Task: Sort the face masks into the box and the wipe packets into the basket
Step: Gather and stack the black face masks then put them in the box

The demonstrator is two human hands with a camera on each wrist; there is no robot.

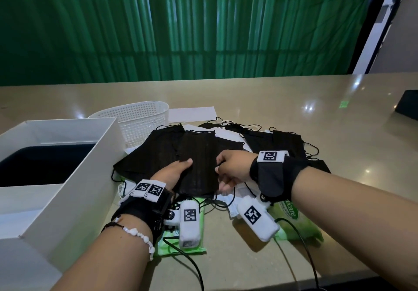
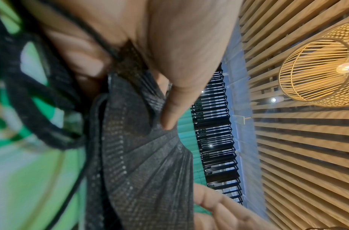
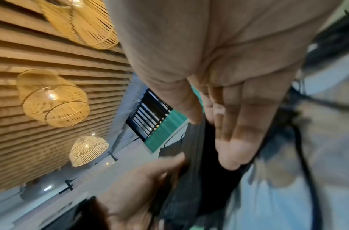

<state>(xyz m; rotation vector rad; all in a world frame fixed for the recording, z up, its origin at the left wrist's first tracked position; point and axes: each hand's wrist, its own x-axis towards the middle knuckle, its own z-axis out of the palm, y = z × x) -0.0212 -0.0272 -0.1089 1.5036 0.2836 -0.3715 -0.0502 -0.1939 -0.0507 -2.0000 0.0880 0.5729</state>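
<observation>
Both hands hold one black face mask [image 1: 199,164] just above a pile of black masks [image 1: 282,143]. My left hand [image 1: 181,169] grips its left edge, thumb on top and fingers underneath. My right hand [image 1: 220,168] pinches its right edge. The left wrist view shows the thumb pressed on the pleated mask [image 2: 146,163]. The right wrist view shows the right hand [image 3: 207,127] with its thumb and fingers on either side of the mask [image 3: 195,171]. A white box [image 1: 106,146] stands at the left, with a white mesh basket [image 1: 140,121] behind it. Green wipe packets lie under my right wrist [image 1: 294,220] and my left wrist [image 1: 165,245].
A white sheet of paper [image 1: 192,114] lies behind the pile. A dark object [image 1: 407,105] sits at the table's far right. Black cables [image 1: 300,241] trail from my wrists over the front edge. Bare tabletop [image 1: 339,132] stretches to the right.
</observation>
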